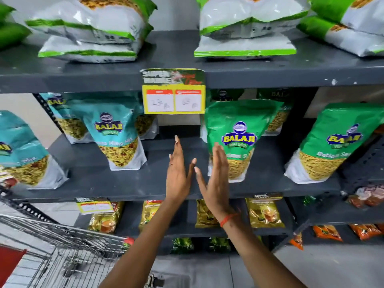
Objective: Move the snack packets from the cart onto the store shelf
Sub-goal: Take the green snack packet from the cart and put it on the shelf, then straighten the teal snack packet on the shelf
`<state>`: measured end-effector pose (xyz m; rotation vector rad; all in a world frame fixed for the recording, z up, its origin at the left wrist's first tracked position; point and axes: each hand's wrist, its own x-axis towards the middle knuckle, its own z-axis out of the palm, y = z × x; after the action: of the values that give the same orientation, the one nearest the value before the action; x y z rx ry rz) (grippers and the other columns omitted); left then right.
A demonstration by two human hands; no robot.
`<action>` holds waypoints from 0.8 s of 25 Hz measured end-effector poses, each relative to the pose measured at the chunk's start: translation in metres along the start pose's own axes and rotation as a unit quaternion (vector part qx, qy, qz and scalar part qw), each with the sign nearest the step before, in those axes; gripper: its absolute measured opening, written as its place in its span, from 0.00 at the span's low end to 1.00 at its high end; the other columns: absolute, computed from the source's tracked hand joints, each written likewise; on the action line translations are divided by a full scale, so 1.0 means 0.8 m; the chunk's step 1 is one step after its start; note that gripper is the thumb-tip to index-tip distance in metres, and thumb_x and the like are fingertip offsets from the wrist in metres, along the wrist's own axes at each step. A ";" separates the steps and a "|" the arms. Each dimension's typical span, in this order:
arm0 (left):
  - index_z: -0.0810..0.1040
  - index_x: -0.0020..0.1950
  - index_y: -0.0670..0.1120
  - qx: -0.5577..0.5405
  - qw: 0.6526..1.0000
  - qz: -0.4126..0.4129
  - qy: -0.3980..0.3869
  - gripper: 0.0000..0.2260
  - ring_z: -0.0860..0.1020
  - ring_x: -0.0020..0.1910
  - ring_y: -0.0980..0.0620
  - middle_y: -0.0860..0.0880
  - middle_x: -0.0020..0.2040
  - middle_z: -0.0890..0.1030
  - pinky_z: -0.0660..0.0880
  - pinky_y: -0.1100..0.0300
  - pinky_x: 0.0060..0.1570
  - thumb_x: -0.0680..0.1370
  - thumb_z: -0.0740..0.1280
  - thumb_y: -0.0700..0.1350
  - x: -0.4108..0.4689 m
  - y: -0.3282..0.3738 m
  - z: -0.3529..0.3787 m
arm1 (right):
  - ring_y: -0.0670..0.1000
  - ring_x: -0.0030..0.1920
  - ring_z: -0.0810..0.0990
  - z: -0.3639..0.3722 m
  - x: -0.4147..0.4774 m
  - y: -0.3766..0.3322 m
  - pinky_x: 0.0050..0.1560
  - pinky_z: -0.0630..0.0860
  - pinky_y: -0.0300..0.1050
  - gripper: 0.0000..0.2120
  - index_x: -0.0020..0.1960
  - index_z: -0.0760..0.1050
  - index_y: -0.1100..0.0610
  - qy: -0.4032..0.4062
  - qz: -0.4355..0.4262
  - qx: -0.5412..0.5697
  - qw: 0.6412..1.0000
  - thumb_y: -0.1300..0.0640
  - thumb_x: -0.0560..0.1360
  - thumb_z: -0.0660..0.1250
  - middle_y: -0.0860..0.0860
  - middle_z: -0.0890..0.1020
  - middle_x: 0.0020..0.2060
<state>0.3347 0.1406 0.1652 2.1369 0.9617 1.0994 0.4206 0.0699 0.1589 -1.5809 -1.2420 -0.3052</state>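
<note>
Green packet standing near the shelf's front edge, both hands flat and holding nothing

The green snack packet (234, 140) is standing upright on the middle shelf (116, 183); the right hand (214, 179) is hovering beside it, fingers released, the left hand (178, 173) likewise. A careless brush risks tipping it forward off the edge, toward the cart (68, 242).

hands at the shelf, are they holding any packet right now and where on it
Nothing is held. The left hand and right hand are both flat and open over the middle shelf; the right one is at the side of the green packet, not gripping it.
</note>
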 end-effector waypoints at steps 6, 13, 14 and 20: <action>0.37 0.75 0.51 0.023 0.985 -0.111 0.130 0.34 0.47 0.78 0.52 0.53 0.77 0.41 0.50 0.51 0.77 0.79 0.58 0.52 0.013 -0.119 -0.118 | 0.53 0.75 0.60 0.156 0.009 -0.064 0.72 0.51 0.32 0.29 0.75 0.56 0.61 -0.180 0.085 0.086 0.976 0.56 0.78 0.62 0.55 0.62 0.75; 0.52 0.76 0.41 -0.077 0.965 -0.252 -0.011 0.39 0.61 0.75 0.44 0.41 0.76 0.60 0.63 0.49 0.72 0.72 0.72 0.42 0.048 -0.259 -0.215 | 0.51 0.72 0.63 0.266 0.045 -0.050 0.67 0.65 0.35 0.45 0.75 0.52 0.57 -0.355 0.289 0.234 0.858 0.62 0.67 0.76 0.55 0.61 0.75; 0.60 0.73 0.40 -0.088 0.963 -0.252 -0.034 0.33 0.67 0.71 0.41 0.39 0.72 0.68 0.66 0.46 0.70 0.72 0.72 0.41 0.051 -0.267 -0.218 | 0.50 0.69 0.67 0.272 0.049 -0.049 0.61 0.69 0.29 0.42 0.73 0.56 0.55 -0.364 0.281 0.248 0.853 0.64 0.67 0.76 0.55 0.65 0.73; 0.68 0.69 0.44 -0.115 0.952 -0.278 -0.056 0.27 0.74 0.66 0.47 0.44 0.67 0.76 0.70 0.46 0.67 0.72 0.72 0.46 0.017 -0.267 -0.219 | 0.49 0.65 0.72 0.263 0.010 -0.047 0.62 0.71 0.44 0.35 0.66 0.63 0.44 -0.332 0.277 0.259 0.864 0.60 0.66 0.76 0.43 0.74 0.61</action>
<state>0.1189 0.3030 0.1067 1.5772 1.2138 0.7539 0.3132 0.2452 0.0987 -1.5092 -1.1506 0.9468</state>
